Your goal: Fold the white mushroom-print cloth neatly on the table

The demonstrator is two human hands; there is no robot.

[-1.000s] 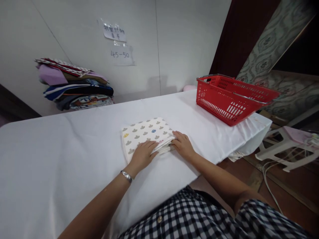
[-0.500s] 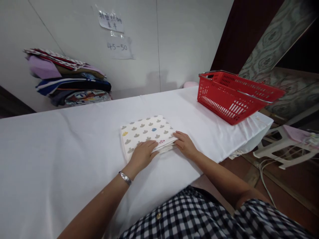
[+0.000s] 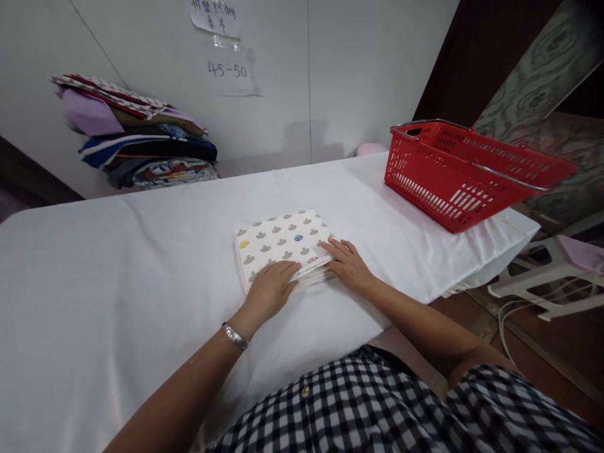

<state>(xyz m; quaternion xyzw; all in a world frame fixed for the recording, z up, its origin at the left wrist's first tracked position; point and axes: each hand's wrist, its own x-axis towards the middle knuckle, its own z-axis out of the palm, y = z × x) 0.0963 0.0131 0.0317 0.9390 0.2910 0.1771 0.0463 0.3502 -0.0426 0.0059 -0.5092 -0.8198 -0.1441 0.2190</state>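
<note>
My left hand lies flat, palm down, fingers spread a little, pressing on the near edge of the folded cloth. A silver bracelet sits on that wrist. My right hand rests at the cloth's near right corner, fingers stretched out and slightly apart, tips touching the stacked layers along that edge; neither hand grips anything. The cloth is white with rows of grey shapes and 3 coloured ones, yellow, blue and red, folded into a neat square and lying in the middle of the bench, just ahead of me. The bench wears a smooth white cover that runs from the left edge of view across to the right end, where it hangs over. My checked shirt shows at the bottom.

Out at the right end stands a red basket with metal handles, well apart from the cloth; I cannot tell what is inside. Behind it, something pink peeks over the bench edge. At the far left, against the pale wall, sits a pile of folded fabrics in purple, blue, stripes and prints. Two paper notes are stuck on the wall, the lower reading 45-50. To the right, a dark doorway, a white stool and cables on the brown floor.
</note>
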